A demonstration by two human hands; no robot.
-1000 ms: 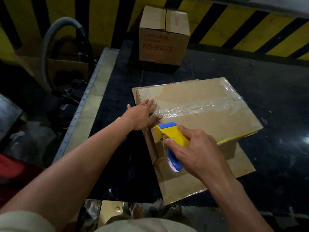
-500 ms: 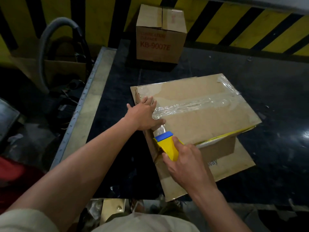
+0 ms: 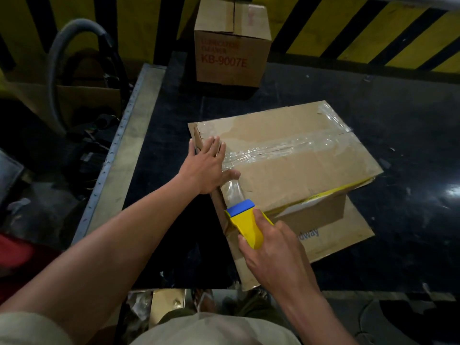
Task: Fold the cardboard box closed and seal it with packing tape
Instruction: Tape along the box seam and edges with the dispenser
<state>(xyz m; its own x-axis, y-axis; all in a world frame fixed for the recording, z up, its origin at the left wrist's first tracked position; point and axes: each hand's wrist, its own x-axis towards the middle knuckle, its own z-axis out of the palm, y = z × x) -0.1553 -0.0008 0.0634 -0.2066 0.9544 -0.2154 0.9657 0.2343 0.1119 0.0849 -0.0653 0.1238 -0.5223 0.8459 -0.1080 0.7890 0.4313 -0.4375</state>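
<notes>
A flat brown cardboard box [image 3: 293, 175] lies on the black table with its top flaps folded down. A strip of clear packing tape [image 3: 286, 149] runs along the top seam and bends over the near left edge. My left hand [image 3: 206, 165] lies flat on the box's left end, thumb pressing the tape at the corner. My right hand [image 3: 271, 255] grips a yellow and blue tape dispenser [image 3: 245, 220] held against the box's left side, below the top edge. A short length of tape stretches from the dispenser up to the corner.
A smaller upright cardboard box [image 3: 231, 46] printed KB-9007E stands at the back of the table. A loose cardboard sheet [image 3: 343, 235] lies under the box. A metal table edge [image 3: 117, 158] runs along the left, with a grey hose [image 3: 64, 46] beyond. Yellow-black striped wall behind.
My right hand has drawn the dispenser down from the box's top edge along its left side, pulling tape over the corner. My left hand stays on the box's left end.
</notes>
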